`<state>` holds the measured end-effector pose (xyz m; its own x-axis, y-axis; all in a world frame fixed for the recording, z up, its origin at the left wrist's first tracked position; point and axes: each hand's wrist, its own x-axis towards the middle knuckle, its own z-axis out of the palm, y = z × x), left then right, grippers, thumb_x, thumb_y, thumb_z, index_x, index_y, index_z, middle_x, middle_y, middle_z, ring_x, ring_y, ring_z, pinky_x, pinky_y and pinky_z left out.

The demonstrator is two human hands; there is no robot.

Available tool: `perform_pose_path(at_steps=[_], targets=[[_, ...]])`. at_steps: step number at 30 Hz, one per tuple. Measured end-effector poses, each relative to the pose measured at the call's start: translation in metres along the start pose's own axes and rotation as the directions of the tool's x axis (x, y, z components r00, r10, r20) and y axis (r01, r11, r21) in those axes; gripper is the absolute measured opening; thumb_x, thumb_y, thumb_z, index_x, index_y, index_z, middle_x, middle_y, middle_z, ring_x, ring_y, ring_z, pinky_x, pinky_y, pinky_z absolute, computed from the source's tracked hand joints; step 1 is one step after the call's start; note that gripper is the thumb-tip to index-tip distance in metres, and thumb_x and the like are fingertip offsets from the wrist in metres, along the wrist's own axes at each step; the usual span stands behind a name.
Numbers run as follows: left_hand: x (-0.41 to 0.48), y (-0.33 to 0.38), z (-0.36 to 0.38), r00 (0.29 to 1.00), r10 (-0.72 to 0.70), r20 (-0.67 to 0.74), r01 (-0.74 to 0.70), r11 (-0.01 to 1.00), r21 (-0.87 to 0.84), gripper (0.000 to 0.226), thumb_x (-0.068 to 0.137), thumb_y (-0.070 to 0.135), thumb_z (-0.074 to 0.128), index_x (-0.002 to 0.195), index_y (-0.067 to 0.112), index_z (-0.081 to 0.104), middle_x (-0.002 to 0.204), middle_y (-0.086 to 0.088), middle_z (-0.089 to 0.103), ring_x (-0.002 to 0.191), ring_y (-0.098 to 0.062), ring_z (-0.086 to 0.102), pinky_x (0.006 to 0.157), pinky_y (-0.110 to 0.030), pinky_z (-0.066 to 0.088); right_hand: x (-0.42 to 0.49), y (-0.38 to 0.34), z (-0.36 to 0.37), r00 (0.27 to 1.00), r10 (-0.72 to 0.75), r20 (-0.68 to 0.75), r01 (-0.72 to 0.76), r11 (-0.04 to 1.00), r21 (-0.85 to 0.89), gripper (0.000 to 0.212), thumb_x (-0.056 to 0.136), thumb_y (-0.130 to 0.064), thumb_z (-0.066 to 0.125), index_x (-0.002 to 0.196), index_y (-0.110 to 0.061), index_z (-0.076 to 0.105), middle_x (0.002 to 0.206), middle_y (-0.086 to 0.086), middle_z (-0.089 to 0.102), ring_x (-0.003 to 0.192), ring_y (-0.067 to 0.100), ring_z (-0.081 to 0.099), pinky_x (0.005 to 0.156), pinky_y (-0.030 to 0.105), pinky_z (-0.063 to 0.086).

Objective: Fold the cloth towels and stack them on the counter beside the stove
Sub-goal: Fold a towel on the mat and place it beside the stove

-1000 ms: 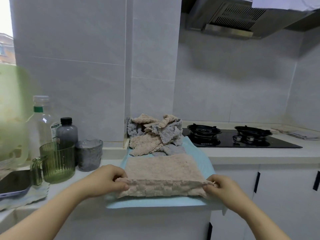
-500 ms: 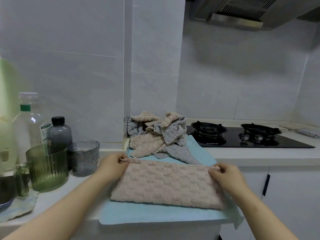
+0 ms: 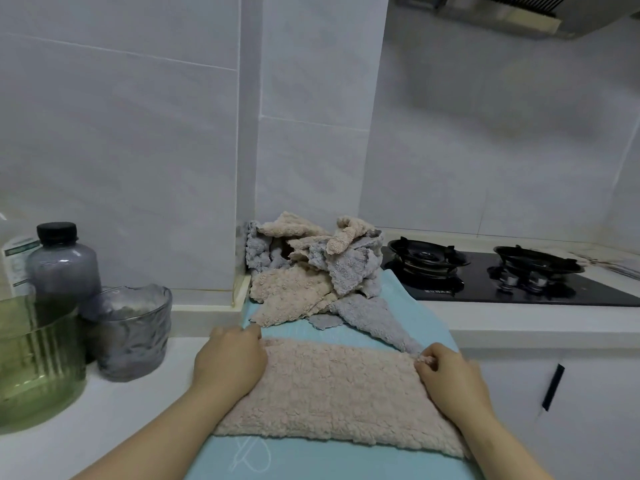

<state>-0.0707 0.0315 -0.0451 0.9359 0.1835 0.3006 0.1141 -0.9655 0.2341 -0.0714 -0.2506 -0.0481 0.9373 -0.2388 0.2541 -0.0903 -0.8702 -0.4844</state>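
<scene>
Two hands work one beige towel (image 3: pixel 332 386), which lies doubled over, a flat band on a blue cloth (image 3: pixel 311 459) spread on the counter (image 3: pixel 519 323) just left of the stove (image 3: pixel 502 275). The left hand (image 3: pixel 230 362) rests on the end of the towel farther from the stove, its fingers curled over the far corner. The right hand (image 3: pixel 450 375) pinches the far corner on the end nearer the stove, a tuft of pile showing between thumb and fingers. Against the wall, touching the stove's left edge, sits a heap of loose towels (image 3: pixel 311 268), beige and grey, still unfolded.

The towel looks thick, fluffy and very light. It should be limp rather than stiff, so it will sag wherever it is not held, and the layers may creep apart if dragged. The fleecy surface should grip skin well, so a light pinch is probably enough. The best hold is likely at the corners, catching both layers together, then carrying one end across to the other for the next fold.
</scene>
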Motion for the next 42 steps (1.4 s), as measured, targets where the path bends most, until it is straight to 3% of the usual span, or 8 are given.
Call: perform_pose_path(at_steps=[8, 15, 20, 26, 30, 34, 37, 42], targets=[[0.003, -0.011, -0.004, 0.992, 0.009, 0.127, 0.01, 0.989, -0.146, 0.033, 0.087, 0.038, 0.045, 0.12, 0.032, 0.049, 0.116, 0.001, 0.055, 0.107, -0.02, 0.053, 0.082, -0.03, 0.048, 0.001, -0.003, 0.001, 1.0, 0.001, 0.02, -0.001, 1.0, 0.001, 0.014, 0.088, -0.025, 0.053, 0.081, -0.036, 0.05, 0.095, -0.005, 0.066, 0.098, 0.025, 0.055, 0.073, 0.029, 0.041], [0.004, -0.013, -0.013, 0.985, 0.056, 0.163, -0.016, 0.972, -0.234, 0.01, 0.085, 0.036, 0.055, 0.088, 0.033, 0.045, 0.097, 0.006, 0.056, 0.091, -0.016, 0.053, 0.076, -0.029, 0.048, 0.003, -0.007, -0.014, 0.998, 0.063, -0.03, -0.028, 0.755, 0.655, 0.017, 0.082, 0.0, 0.065, 0.074, -0.015, 0.065, 0.067, -0.001, 0.06, 0.057, 0.012, 0.047, 0.047, 0.015, 0.037], [0.01, -0.01, -0.024, 0.986, 0.055, 0.158, -0.012, 0.966, -0.258, 0.021, 0.078, 0.029, 0.067, 0.072, 0.03, 0.047, 0.08, 0.008, 0.055, 0.075, -0.013, 0.051, 0.064, -0.026, 0.042, 0.015, -0.022, -0.027, 0.997, 0.045, -0.057, 0.012, 0.675, 0.738, 0.016, 0.084, 0.0, 0.064, 0.075, -0.013, 0.065, 0.071, 0.0, 0.06, 0.052, 0.005, 0.047, 0.046, 0.013, 0.037], [0.035, 0.013, -0.025, 0.975, -0.179, 0.129, 0.209, 0.558, -0.803, 0.032, 0.08, 0.03, 0.07, 0.063, 0.014, 0.048, 0.054, -0.001, 0.046, 0.05, -0.017, 0.04, 0.048, -0.025, 0.027, 0.051, -0.029, -0.02, 0.986, 0.108, -0.123, -0.006, 0.774, 0.633, 0.02, 0.083, 0.0, 0.059, 0.075, -0.018, 0.065, 0.075, 0.0, 0.062, 0.063, 0.014, 0.05, 0.057, 0.026, 0.039], [0.042, 0.017, 0.002, 0.981, -0.185, -0.059, 0.105, 0.76, -0.641, 0.027, 0.086, 0.024, 0.063, 0.066, 0.018, 0.046, 0.063, 0.004, 0.049, 0.066, -0.017, 0.045, 0.051, -0.021, 0.029, 0.068, -0.026, 0.008, 0.981, 0.165, -0.1, -0.082, 0.824, 0.561, 0.022, 0.084, 0.0, 0.051, 0.079, -0.018, 0.065, 0.069, 0.0, 0.061, 0.058, 0.017, 0.05, 0.054, 0.026, 0.037], [0.05, 0.008, 0.011, 0.981, -0.145, -0.129, 0.033, 0.78, -0.625, 0.015, 0.088, 0.012, 0.058, 0.078, 0.021, 0.051, 0.073, 0.005, 0.053, 0.077, -0.019, 0.049, 0.053, -0.013, 0.029, 0.07, -0.018, 0.025, 0.98, 0.161, -0.114, -0.069, 0.821, 0.566, 0.023, 0.086, -0.004, 0.051, 0.077, -0.02, 0.064, 0.063, 0.001, 0.06, 0.05, 0.022, 0.05, 0.051, 0.024, 0.038], [0.051, 0.009, 0.013, 0.973, -0.108, -0.204, -0.037, 0.801, -0.598, 0.017, 0.09, 0.004, 0.051, 0.089, 0.022, 0.05, 0.085, 0.0, 0.055, 0.08, -0.018, 0.047, 0.057, -0.026, 0.029, 0.072, -0.022, 0.018, 0.97, 0.117, -0.212, 0.019, 0.836, 0.549, 0.025, 0.086, -0.005, 0.056, 0.072, -0.025, 0.061, 0.072, -0.004, 0.062, 0.072, 0.025, 0.059, 0.064, 0.028, 0.04], [0.046, 0.011, 0.02, 0.991, 0.013, -0.132, -0.059, 0.934, -0.351, 0.038, 0.091, 0.001, 0.039, 0.122, 0.02, 0.046, 0.123, -0.008, 0.049, 0.1, -0.027, 0.053, 0.074, -0.03, 0.04, 0.063, -0.022, 0.024, 0.996, 0.025, -0.086, 0.005, 0.941, 0.34, 0.029, 0.093, -0.013, 0.047, 0.12, -0.018, 0.055, 0.094, 0.0, 0.058, 0.086, 0.024, 0.056, 0.07, 0.03, 0.039]])
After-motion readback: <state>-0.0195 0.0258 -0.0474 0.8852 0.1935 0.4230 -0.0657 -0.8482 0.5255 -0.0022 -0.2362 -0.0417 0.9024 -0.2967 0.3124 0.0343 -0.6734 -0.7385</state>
